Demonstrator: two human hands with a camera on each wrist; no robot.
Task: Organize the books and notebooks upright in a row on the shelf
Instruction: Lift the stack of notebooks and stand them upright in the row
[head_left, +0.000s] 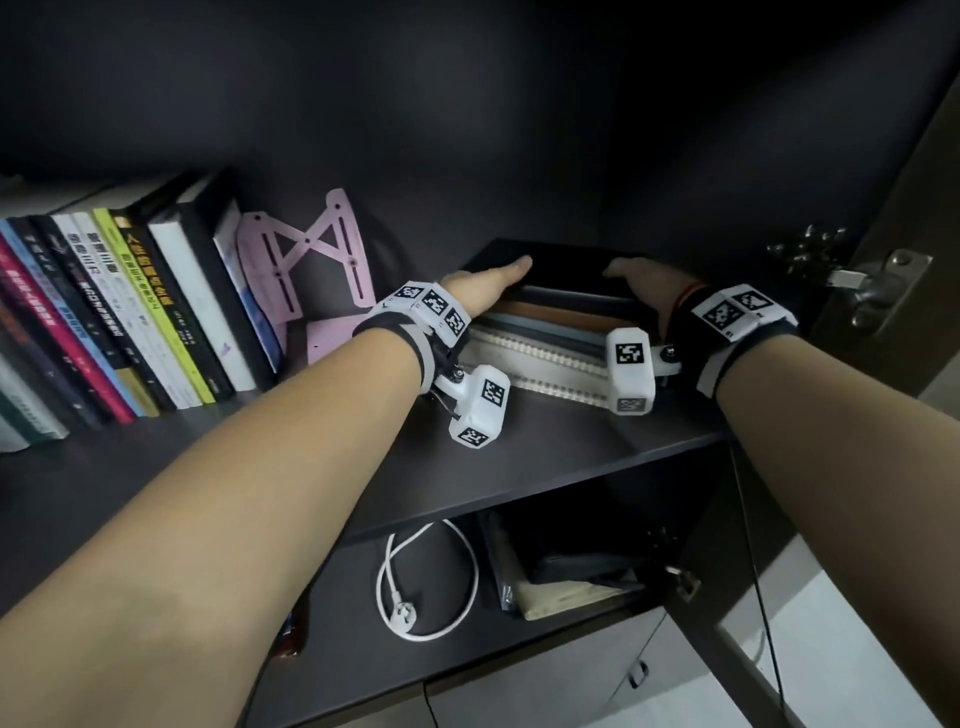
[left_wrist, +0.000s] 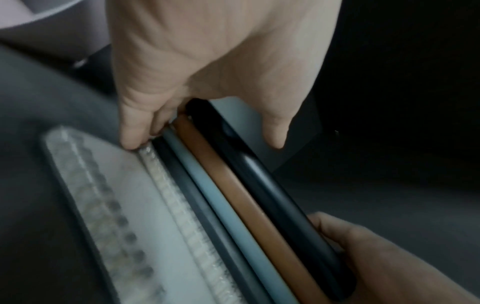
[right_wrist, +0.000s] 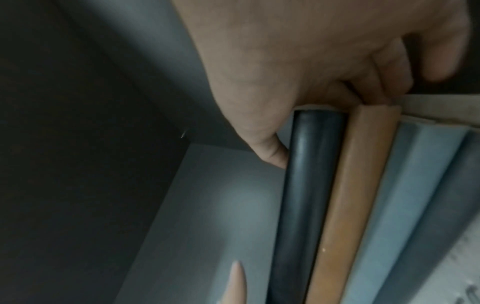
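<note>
A stack of notebooks (head_left: 561, 317) lies on the dark shelf (head_left: 519, 467), spines toward me: black (left_wrist: 272, 195) on top, then brown (left_wrist: 241, 195), grey-blue (left_wrist: 218, 197), a dark one and white spiral-bound ones (left_wrist: 145, 205) at the bottom front. My left hand (head_left: 493, 283) grips the stack's left end, thumb on the black cover and fingers curled at the spiral edge (left_wrist: 205, 96). At the right end my right hand (head_left: 649, 291) grips it, thumb against the black notebook (right_wrist: 327, 98). Upright books (head_left: 130, 312) stand in a row at the left.
A pink metal bookend (head_left: 311, 270) leans against the row's right end, with bare shelf between it and the stack. A cabinet door hinge (head_left: 872, 291) is at the right. On the lower shelf lie a coiled white cable (head_left: 426, 582) and dark items (head_left: 571, 571).
</note>
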